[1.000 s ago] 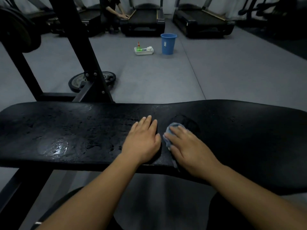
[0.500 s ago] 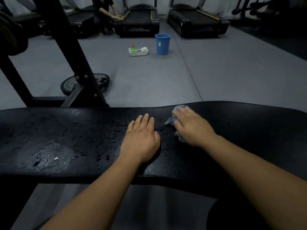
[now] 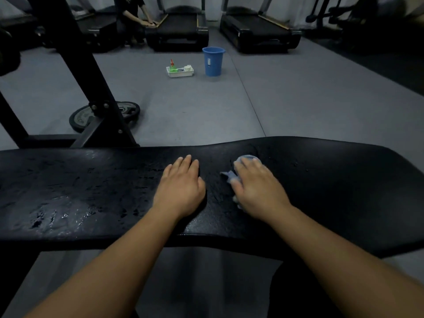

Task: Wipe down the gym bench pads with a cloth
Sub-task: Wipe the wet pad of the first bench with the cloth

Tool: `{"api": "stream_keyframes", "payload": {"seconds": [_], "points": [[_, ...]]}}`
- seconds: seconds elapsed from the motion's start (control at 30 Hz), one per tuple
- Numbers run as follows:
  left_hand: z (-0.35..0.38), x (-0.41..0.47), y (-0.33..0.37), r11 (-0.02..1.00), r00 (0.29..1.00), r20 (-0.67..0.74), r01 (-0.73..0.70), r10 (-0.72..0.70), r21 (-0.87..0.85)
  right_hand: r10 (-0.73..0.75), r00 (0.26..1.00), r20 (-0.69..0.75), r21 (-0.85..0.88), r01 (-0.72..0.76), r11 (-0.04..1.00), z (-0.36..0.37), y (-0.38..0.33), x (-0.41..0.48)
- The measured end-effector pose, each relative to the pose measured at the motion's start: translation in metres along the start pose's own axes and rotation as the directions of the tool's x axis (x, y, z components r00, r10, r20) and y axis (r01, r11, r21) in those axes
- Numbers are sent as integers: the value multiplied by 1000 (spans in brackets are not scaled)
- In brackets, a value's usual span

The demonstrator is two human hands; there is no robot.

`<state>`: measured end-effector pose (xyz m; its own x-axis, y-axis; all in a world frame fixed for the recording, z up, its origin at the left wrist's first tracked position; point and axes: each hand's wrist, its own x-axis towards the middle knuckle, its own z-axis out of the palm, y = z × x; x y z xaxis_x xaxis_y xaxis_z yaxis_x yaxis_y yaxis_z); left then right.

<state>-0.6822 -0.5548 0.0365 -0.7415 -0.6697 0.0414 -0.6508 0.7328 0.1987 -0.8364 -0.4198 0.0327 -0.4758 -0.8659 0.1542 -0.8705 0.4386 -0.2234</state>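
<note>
Right hand (image 3: pixel 259 187) slid back toward 6 o'clock, fingers flat on crumpled blue cloth (image 3: pixel 249 157) mid-pad; left hand (image 3: pixel 181 189) lay flat at its 9. Long black padded bench pad (image 3: pixel 344 191) ran 9–3; duller stretch, likely unwiped, lay at 3, nearer right hand.

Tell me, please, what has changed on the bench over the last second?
The right hand, pressing the cloth, slid it out to the far edge of the pad, then drew it partway back, about level with the left hand. Nothing was taken up or let go. The left hand stayed flat on the pad.
</note>
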Motion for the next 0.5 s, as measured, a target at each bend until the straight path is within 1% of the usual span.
{"api": "stream_keyframes", "payload": {"seconds": [0.03, 0.07, 0.13, 0.17, 0.2, 0.23, 0.3, 0.33, 0.37, 0.4, 0.43, 0.5], "points": [[-1, 1, 1, 1000, 1000, 10, 10, -10, -1, 5, 1000, 3, -9, -5, 1000, 4, -11, -1], [-2, 2, 2, 1000, 1000, 19, 25, -24, -8, -44, 999, 21, -3, 44, 999, 8, -19, -8], [-3, 0, 13, 999, 1000, 21, 20, -19, -33, -234, 970, 59, 34, 232, 972, 4, -26, -45], [-2, -2, 21, 999, 1000, 18, -7, 8, -41, -294, 953, 77, 68, 289, 955, -5, -21, -65], [1, -5, 30, 998, 999, 16, -41, 42, -43, -300, 951, 73, 90, 294, 952, -10, -7, -73], [4, -9, 39, 997, 998, 13, -68, 69, -41, -252, 966, 56, 80, 247, 966, -14, 9, -72], [10, -13, 49, 996, 996, 12, -83, 84, -39, -63, 998, 9, 40, 63, 997, -14, 34, -42], [10, -13, 50, 996, 996, 11, -83, 83, -33, 30, 1000, -6, 3, -30, 1000, -10, 38, -24], [9, -13, 49, 996, 996, 16, -86, 87, -23, 87, 996, -13, -35, -88, 996, -5, 33, -10], [8, -14, 48, 995, 995, 29, -96, 96, -9, 86, 996, -19, -57, -86, 995, -1, 23, -5], [7, -15, 47, 994, 993, 49, -109, 109, 5, 13, 1000, -17, -57, -14, 998, 0, 13, -9], [3, -17, 44, 988, 984, 106, -148, 143, 41, -204, 978, 30, -5, 204, 979, -4, 0, -39]]}}
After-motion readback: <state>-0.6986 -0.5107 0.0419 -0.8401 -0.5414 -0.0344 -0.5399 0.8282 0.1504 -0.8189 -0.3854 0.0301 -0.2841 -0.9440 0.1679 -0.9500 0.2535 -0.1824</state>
